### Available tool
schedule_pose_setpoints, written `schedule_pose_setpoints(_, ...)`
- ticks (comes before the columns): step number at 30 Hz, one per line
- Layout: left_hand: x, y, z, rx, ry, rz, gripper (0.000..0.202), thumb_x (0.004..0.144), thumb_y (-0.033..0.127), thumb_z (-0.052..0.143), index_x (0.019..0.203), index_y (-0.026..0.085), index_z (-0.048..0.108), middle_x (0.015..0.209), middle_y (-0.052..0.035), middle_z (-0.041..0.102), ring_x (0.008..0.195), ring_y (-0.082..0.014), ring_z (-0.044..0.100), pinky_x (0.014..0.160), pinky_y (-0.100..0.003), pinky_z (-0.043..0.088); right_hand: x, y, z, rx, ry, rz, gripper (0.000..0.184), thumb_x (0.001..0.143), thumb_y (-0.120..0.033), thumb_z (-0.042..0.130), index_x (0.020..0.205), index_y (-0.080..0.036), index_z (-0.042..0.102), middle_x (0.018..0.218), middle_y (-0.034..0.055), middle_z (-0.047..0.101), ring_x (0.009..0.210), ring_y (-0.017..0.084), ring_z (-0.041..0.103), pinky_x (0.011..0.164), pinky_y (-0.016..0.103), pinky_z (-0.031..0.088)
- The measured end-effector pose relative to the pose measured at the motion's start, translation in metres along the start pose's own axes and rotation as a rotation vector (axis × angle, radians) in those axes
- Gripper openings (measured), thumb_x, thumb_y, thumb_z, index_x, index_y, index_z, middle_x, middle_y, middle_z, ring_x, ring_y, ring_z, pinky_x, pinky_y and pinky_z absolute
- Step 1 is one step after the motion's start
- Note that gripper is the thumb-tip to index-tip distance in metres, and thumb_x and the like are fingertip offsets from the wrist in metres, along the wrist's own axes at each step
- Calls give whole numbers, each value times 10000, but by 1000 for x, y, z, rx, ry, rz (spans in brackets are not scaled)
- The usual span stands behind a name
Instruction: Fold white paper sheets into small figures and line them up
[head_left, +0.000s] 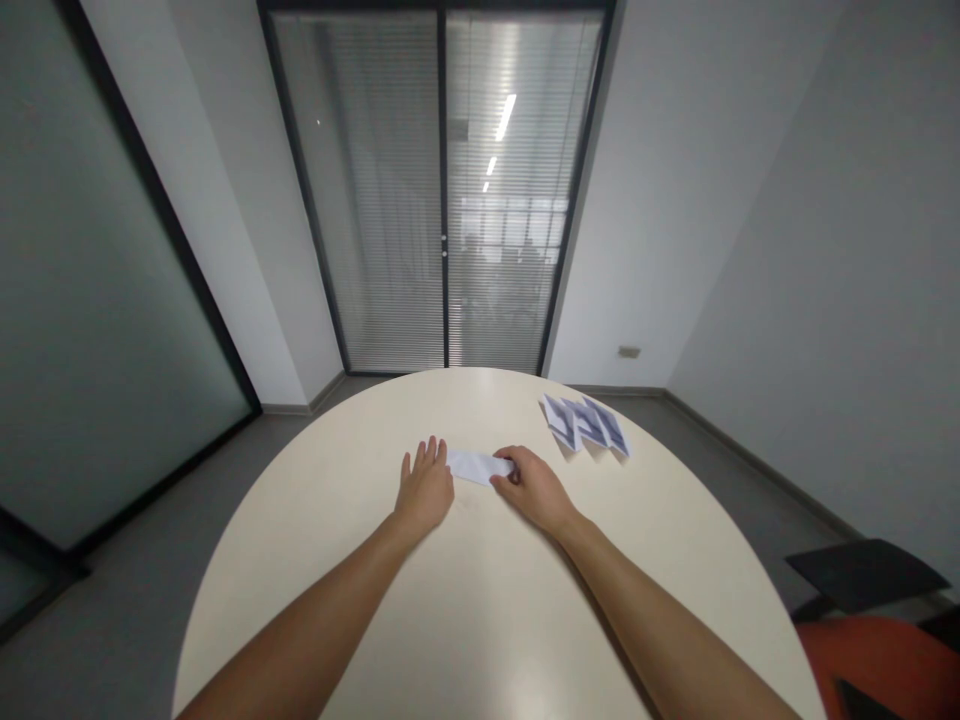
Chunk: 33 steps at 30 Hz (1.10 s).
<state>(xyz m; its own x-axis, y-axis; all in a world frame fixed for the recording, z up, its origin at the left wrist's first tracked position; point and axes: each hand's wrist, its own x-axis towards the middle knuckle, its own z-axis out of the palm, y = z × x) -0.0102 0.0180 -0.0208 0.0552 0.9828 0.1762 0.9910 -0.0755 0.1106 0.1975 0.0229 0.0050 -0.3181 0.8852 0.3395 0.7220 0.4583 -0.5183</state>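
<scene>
A small folded strip of white paper [475, 466] lies on the round cream table [480, 620], between my two hands. My left hand [425, 489] rests flat on the table at the strip's left end, fingers stretched out and together. My right hand [531, 484] is at the strip's right end, its fingers curled and pinching the paper's edge. Both forearms reach in from the near edge of the table.
Several folded printed papers [586, 424] lie in a row at the table's far right. A dark chair with an orange seat [877, 640] stands at the lower right. Glass doors with blinds [442, 190] are behind the table.
</scene>
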Motion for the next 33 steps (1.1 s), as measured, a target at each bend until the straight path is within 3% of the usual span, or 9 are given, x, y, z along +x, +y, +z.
schedule_pose_setpoints(9, 2, -1, 6, -4, 43, -65, 592, 973, 262, 328, 1507, 12, 274, 1583, -224, 270, 1469, -325, 264, 1187, -488, 210, -1, -5, -4, 14, 54, -41, 289, 919, -241, 504, 1204, -228, 552, 1065, 41, 705, 956, 186, 649, 841, 282, 456)
schedule_pose_setpoints(16, 3, -1, 4, 6, 12, -48, 570, 981, 298, 313, 1484, 32, 339, 1578, -196, 304, 1468, -324, 266, 1183, -493, 226, 3, 5, -11, -153, 152, 6, 153, 917, -210, 504, 982, -213, 642, 953, 40, 698, 903, 177, 640, 813, 273, 461)
schedule_pose_setpoints(21, 3, -2, 4, 0, 6, -42, 560, 980, 305, 306, 1481, 59, 347, 1575, -192, 316, 1472, -323, 257, 1177, -499, 226, 2, 6, -18, -380, 115, 51, 264, 952, -202, 469, 1095, -248, 685, 1084, 64, 670, 969, 196, 640, 785, 269, 471)
schedule_pose_setpoints(25, 2, -3, 5, -4, 9, -36, 554, 983, 313, 295, 1478, 71, 359, 1575, -186, 318, 1471, -327, 257, 1173, -504, 226, 2, 6, -24, -530, 58, 151, 342, 953, -189, 452, 1187, -269, 689, 1128, 88, 649, 909, 209, 667, 746, 289, 493)
schedule_pose_setpoints(29, 2, -3, 6, 0, 14, -30, 554, 985, 309, 300, 1474, 58, 366, 1571, -184, 328, 1471, -331, 256, 1178, -496, 221, 2, 8, -24, -596, 60, 212, 332, 959, -217, 437, 1152, -253, 704, 1212, 97, 638, 835, 206, 684, 696, 305, 507)
schedule_pose_setpoints(33, 2, -3, 7, 2, 33, -21, 534, 984, 305, 312, 1467, 91, 390, 1568, -164, 346, 1464, -329, 274, 1176, -496, 226, 2, 8, -24, -573, 58, 167, 379, 953, -186, 428, 1263, -277, 626, 1299, 74, 632, 940, 218, 684, 712, 298, 509)
